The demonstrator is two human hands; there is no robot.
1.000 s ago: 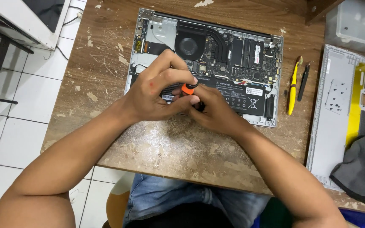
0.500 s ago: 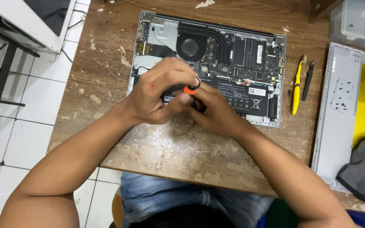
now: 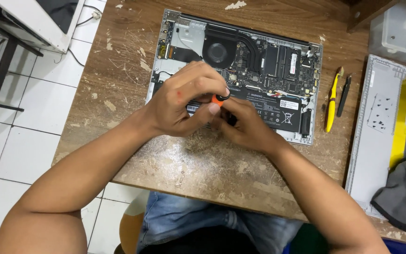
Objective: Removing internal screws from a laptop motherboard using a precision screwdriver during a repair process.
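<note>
A worn wooden desk (image 3: 118, 75), scratched and flecked with pale chips, fills most of the frame, and white floor tiles (image 3: 19, 141) show along the left side. In the upper left corner sits a white box-like appliance (image 3: 34, 19) on a dark frame. An opened laptop (image 3: 269, 61) lies bottom-up in the upper middle of the frame, its fan, circuit board and black battery (image 3: 278, 110) exposed. To its right on the desk lie a yellow pry tool (image 3: 331, 106) and a slim black tool (image 3: 343, 96), side by side and just apart. Further right rests the removed silver laptop cover (image 3: 374, 131), with a grey cloth (image 3: 405, 193) over its lower end at the right edge of the frame. Both forearms reach up from the lower corners and meet over the front edge of the laptop. The left hand (image 3: 184, 103) is curled, knuckles up, with its thumb and fingertips pinched on the orange-and-black top of a small screwdriver (image 3: 219, 98), which stands over the left part of the battery. The right hand (image 3: 245, 127) is pressed against the left one from the lower right, its fingers closed around the tool's lower part, which they hide. Blue jeans (image 3: 189, 221) show below the desk edge.
</note>
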